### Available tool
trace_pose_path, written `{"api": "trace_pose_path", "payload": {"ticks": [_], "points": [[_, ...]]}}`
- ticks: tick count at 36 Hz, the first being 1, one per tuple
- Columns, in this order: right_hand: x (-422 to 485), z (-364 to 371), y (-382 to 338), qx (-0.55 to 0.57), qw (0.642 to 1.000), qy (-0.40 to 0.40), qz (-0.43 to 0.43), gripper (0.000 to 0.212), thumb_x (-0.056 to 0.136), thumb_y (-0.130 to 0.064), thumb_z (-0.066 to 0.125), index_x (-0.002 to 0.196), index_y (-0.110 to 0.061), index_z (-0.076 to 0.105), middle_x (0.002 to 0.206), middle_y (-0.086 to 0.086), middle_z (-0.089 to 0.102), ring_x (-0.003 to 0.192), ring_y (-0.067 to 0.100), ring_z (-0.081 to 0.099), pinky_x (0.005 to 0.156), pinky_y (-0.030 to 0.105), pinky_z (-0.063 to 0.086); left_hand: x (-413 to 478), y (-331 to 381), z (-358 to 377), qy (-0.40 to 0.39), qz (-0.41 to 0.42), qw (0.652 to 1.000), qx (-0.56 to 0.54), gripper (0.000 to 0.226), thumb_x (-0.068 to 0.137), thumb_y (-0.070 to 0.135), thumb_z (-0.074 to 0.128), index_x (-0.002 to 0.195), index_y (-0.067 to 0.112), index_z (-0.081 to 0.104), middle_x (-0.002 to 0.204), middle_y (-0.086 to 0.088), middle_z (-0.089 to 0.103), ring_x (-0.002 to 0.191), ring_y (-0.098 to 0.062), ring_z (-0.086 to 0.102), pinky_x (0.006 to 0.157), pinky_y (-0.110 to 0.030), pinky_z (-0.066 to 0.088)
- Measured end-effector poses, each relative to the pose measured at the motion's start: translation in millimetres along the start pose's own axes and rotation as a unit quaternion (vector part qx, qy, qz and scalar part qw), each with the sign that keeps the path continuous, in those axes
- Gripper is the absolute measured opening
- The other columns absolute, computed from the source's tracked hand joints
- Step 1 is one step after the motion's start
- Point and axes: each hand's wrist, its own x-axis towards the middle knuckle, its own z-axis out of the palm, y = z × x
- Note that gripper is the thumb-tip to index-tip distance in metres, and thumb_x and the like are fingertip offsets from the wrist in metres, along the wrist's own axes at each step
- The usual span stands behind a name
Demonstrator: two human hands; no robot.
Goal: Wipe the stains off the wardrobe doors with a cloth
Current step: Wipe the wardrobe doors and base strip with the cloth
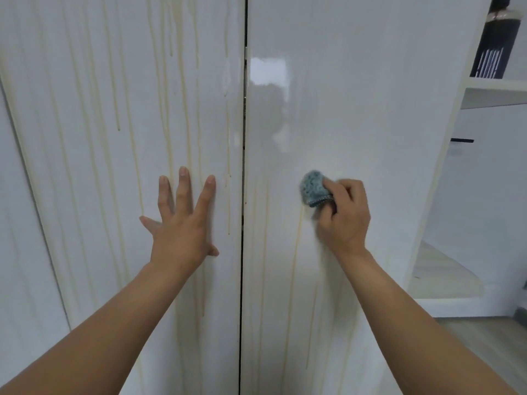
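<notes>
Left hand (182,223) presses flat, fingers spread, on the stained door (99,166); right hand (343,218) grips the cloth (313,188).

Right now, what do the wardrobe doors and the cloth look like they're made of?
The wardrobe doors: likely white high-gloss lacquered or laminated board, since they mirror a bright patch of light; the core cannot be told. The cloth, bunched in the right hand: probably blue-grey microfibre or terry, going by its fuzzy nap and stitched hem.
</notes>
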Motion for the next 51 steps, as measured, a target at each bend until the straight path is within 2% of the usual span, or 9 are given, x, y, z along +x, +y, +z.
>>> {"api": "trace_pose_path", "payload": {"ticks": [4, 6, 13, 20, 23, 27, 34, 43, 51], "points": [[27, -1, -11, 0.069, 0.968, 0.109, 0.217, 0.041, 0.083, 0.001, 0.046, 0.116, -0.006, 0.068, 0.112, 0.001, 0.047, 0.098, 0.011, 0.053, 0.081, 0.003, 0.037, 1, 1, 2, -0.004, 0.003, 1.0, 0.005, 0.156, 0.065, 0.041, 0.096, 0.15, 0.049, -0.034, 0.141, 0.01, -0.063, 0.147, -0.032, -0.041, 0.106, -0.085, 0.017], [36, 5, -22, 0.078, 0.944, 0.141, 0.287, 0.043, 0.083, -0.002, 0.044, 0.118, -0.01, 0.068, 0.115, -0.004, 0.045, 0.102, 0.013, 0.057, 0.082, 0.009, 0.039, 1, 0, 1, -0.005, 0.005, 1.0, 0.006, 0.154, 0.064, 0.043, 0.096, 0.152, 0.048, -0.031, 0.142, 0.01, -0.062, 0.148, -0.033, -0.039, 0.107, -0.085, 0.018], [8, 15, -35, 0.021, 1.0, -0.016, 0.015, 0.043, 0.077, 0.005, 0.055, 0.111, -0.013, 0.075, 0.105, 0.007, 0.059, 0.092, 0.022, 0.058, 0.065, 0.027, 0.045, 2, -2, 2, -0.001, 0.005, 1.0, 0.009, 0.155, 0.066, 0.043, 0.095, 0.149, 0.049, -0.035, 0.142, 0.009, -0.063, 0.147, -0.031, -0.041, 0.107, -0.085, 0.018], [40, 17, -50, 0.078, 0.977, 0.066, 0.187, 0.047, 0.082, 0.001, 0.05, 0.117, -0.02, 0.073, 0.108, -0.009, 0.046, 0.097, 0.011, 0.054, 0.076, 0.016, 0.043, 2, -3, 4, 0.007, 0.007, 1.0, 0.009, 0.158, 0.065, 0.044, 0.096, 0.145, 0.051, -0.04, 0.147, 0.008, -0.059, 0.147, -0.033, -0.041, 0.106, -0.086, 0.019], [25, 21, -53, 0.033, 0.998, 0.008, 0.048, 0.042, 0.082, -0.004, 0.049, 0.113, -0.018, 0.074, 0.106, 0.002, 0.056, 0.094, 0.024, 0.057, 0.064, 0.03, 0.047, 2, -3, 3, 0.008, 0.005, 1.0, 0.006, 0.158, 0.065, 0.044, 0.095, 0.141, 0.052, -0.043, 0.146, 0.009, -0.06, 0.147, -0.032, -0.041, 0.107, -0.085, 0.018], [16, 23, -48, -0.027, 0.979, -0.089, -0.181, 0.033, 0.079, -0.01, 0.056, 0.105, -0.014, 0.075, 0.101, 0.011, 0.063, 0.087, 0.029, 0.058, 0.046, 0.028, 0.046, 2, -2, 5, 0.011, 0.006, 1.0, -0.001, 0.159, 0.066, 0.041, 0.096, 0.141, 0.053, -0.043, 0.145, 0.009, -0.06, 0.147, -0.032, -0.041, 0.107, -0.086, 0.016], [68, 27, -79, 0.033, 0.998, -0.043, 0.013, 0.042, 0.081, -0.005, 0.05, 0.112, -0.019, 0.074, 0.103, 0.006, 0.058, 0.092, 0.023, 0.056, 0.061, 0.029, 0.043, 1, 0, 5, 0.01, 0.003, 1.0, 0.004, 0.157, 0.064, 0.04, 0.097, 0.149, 0.05, -0.035, 0.155, 0.007, -0.051, 0.149, -0.033, -0.038, 0.107, -0.086, 0.016], [12, 22, -54, -0.019, 0.938, -0.178, -0.297, 0.024, 0.082, -0.009, 0.065, 0.103, -0.015, 0.075, 0.095, 0.012, 0.062, 0.079, 0.029, 0.057, 0.043, 0.026, 0.042, 2, -2, 5, 0.009, 0.008, 1.0, -0.01, 0.158, 0.065, 0.04, 0.097, 0.144, 0.053, -0.039, 0.146, 0.01, -0.059, 0.147, -0.031, -0.041, 0.108, -0.086, 0.014], [40, 27, -80, -0.007, 0.996, -0.065, -0.057, 0.037, 0.085, -0.01, 0.049, 0.112, -0.017, 0.074, 0.101, 0.01, 0.058, 0.089, 0.026, 0.055, 0.054, 0.028, 0.043, 0, -2, 5, 0.009, 0.008, 1.0, -0.005, 0.157, 0.065, 0.04, 0.097, 0.149, 0.051, -0.035, 0.146, 0.01, -0.059, 0.148, -0.032, -0.04, 0.106, -0.087, 0.014]]}}
